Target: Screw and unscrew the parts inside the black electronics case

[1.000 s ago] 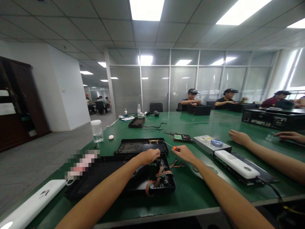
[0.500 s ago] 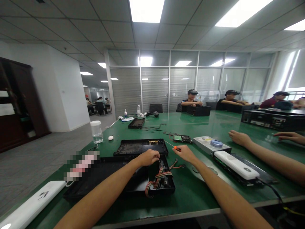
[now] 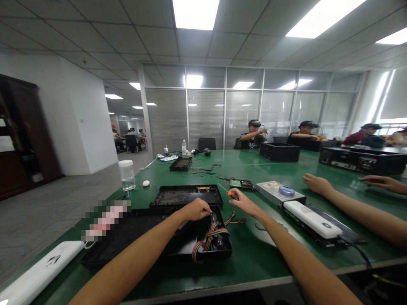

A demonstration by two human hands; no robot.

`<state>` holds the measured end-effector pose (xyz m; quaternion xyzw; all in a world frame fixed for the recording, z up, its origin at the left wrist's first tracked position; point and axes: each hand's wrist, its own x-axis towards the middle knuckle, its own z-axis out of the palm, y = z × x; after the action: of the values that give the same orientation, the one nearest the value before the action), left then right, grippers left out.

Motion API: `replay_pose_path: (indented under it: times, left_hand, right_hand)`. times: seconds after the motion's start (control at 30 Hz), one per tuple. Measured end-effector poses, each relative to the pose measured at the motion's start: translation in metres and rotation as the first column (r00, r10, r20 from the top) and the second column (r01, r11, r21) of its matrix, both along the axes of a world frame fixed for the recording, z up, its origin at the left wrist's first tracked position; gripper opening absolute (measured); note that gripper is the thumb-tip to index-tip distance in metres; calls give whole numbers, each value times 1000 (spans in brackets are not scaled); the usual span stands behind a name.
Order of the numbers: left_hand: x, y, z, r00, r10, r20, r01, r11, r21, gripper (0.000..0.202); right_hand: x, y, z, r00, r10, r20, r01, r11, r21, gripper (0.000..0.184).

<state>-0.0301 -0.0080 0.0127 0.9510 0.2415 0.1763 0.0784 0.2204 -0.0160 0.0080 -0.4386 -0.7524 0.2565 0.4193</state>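
My left hand (image 3: 196,209) rests closed on the far edge of an open black case (image 3: 178,241), fingers curled down into it. What they grip is hidden. A striped ribbon cable (image 3: 208,240) loops inside the case at its right end. My right hand (image 3: 242,201) is closed on a small screwdriver with an orange handle (image 3: 229,193), whose thin shaft points away to the upper left. The hand hovers just right of the case, above loose red wires (image 3: 237,220).
A black lid (image 3: 186,196) lies behind the case. A circuit board (image 3: 241,184), a silver drive (image 3: 275,190) and a white device (image 3: 313,219) sit to the right, near another person's hands (image 3: 318,184). A clear jar (image 3: 126,174) stands at left. People sit at the far end.
My right hand with the screwdriver has shifted slightly left and up. My left hand stays on the case. The view has drifted a little.
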Motion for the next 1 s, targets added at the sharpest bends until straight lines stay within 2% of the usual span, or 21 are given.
replay_pose_path:
  times: [0.1, 0.17, 0.23, 0.37, 0.43, 0.5, 0.7, 1.0]
  left_hand:
    - [0, -1, 1, 1000, -3, -2, 3, 1000, 1, 16]
    - [0, -1, 2, 1000, 28, -6, -28, 1000, -5, 15]
    - [0, -1, 2, 998, 58, -14, -59, 998, -19, 14]
    - [1, -1, 1, 995, 95, -32, -97, 993, -62, 16]
    - [1, 0, 0, 994, 105, -32, -107, 991, -83, 16]
    - [2, 0, 0, 994, 108, -24, -109, 990, -94, 16]
    - [2, 1, 0, 993, 112, -35, -114, 991, -67, 17]
    - [1, 3, -3, 996, 90, -2, -90, 995, -52, 15]
  right_hand:
    - [1, 0, 2, 953, 87, -290, -138, 977, -163, 35]
    - [6, 1, 5, 914, 111, -389, -188, 968, -164, 37]
    - [13, 4, 9, 909, 91, -407, -167, 973, -157, 36]
    - [25, 10, 13, 932, -115, -345, 80, 990, -116, 39]
    - [24, 11, 12, 934, -203, -296, 203, 979, -31, 40]
    - [20, 9, 11, 938, -242, -248, 265, 962, 62, 40]
    - [1, -8, 13, 968, -242, -61, 249, 924, 291, 36]
    - [-1, -14, 15, 967, -236, 95, 182, 902, 392, 32]
